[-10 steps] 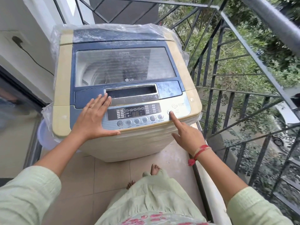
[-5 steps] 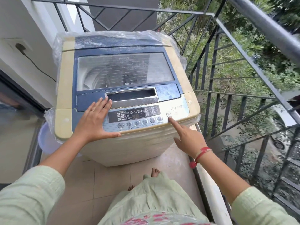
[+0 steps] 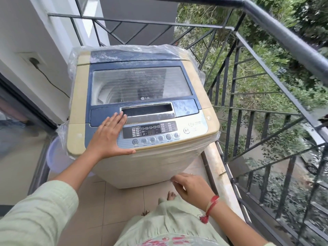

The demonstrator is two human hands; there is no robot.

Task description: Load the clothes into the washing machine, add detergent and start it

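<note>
Washing machine, a top-loader wrapped in clear plastic, stands directly ahead of both hands with its lid closed. The left hand lies flat with straight fingers just left of the control panel, fingertips at the lid's handle recess, likely bracing. The right hand hangs lower and nearer the person, loosely curled, holding nothing. Beneath the hands is tiled balcony floor. Right of the right hand are a black metal railing and greenery.

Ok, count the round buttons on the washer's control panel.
8. A row of six runs along the control panel's front edge, below the display. The power button and start/pause button sit right of the display. The left hand may hide others.
</note>
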